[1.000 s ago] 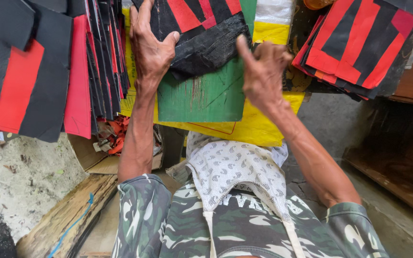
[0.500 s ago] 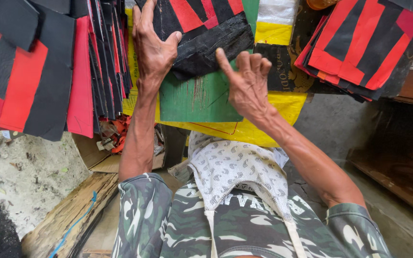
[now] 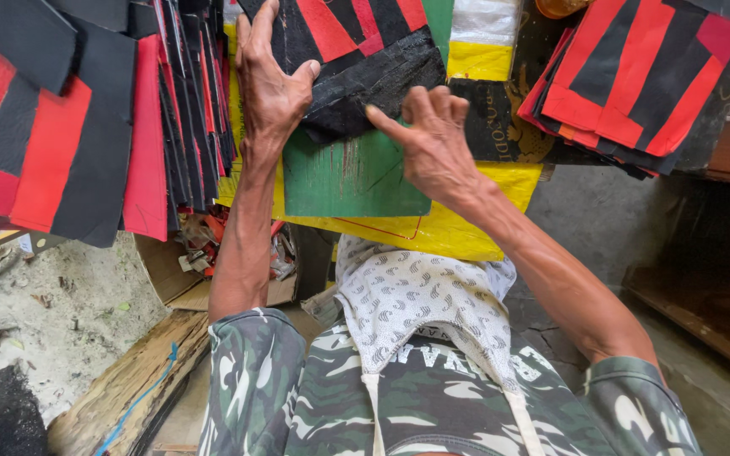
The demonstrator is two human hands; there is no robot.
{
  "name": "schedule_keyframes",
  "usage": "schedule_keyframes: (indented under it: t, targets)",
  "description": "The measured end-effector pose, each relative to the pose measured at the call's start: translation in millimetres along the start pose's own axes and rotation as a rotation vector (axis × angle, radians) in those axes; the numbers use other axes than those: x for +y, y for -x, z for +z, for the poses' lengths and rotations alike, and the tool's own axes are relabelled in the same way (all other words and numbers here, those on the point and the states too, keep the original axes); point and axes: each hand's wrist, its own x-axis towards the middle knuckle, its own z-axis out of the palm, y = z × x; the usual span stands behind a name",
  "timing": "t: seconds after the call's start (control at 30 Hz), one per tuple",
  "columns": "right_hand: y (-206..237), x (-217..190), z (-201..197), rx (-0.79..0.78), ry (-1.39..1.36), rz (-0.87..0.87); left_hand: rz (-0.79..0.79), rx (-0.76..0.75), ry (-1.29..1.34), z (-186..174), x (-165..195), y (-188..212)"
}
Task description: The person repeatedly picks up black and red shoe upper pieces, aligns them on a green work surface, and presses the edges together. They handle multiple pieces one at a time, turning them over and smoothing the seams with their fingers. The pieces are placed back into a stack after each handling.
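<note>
A person in a camouflage shirt is looking down at 2 bare hands working at a green board (image 3: 356, 181) lying on a yellow sheet (image 3: 458, 228). The left hand (image 3: 270, 89) is pressing down on a black and red patchwork piece (image 3: 356, 51), fingers spread along its left edge, thumb hooking over a dark crinkled flap (image 3: 382, 89). The right hand (image 3: 433, 143) is resting its fingertips, held loosely together, on the flap's lower right edge, gripping nothing. The flap is lying directly between both hands, its long axis running left to right. Stacks of red and black pieces (image 3: 86, 127) are flanking the board, another stack (image 3: 635, 84) at right.
</note>
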Motion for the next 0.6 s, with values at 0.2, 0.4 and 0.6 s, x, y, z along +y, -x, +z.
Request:
schedule_keyframes:
  t: [0.2, 0.4, 0.6]
  targets:
    - [26.5, 21.1, -14.1, 0.017, 0.152, -0.059, -0.042, -0.013, -0.010, 2.7, -1.9, 2.5]
    - [20.6, 48.1, -15.1, 0.118, 0.156, 0.166, -0.058, -0.024, -0.029, 2.8, -2.8, 4.6]
    - [1.6, 56.0, 3.8, 0.111, 0.329, 0.133, -0.054, -0.014, -0.036, 4.2, -4.3, 5.1]
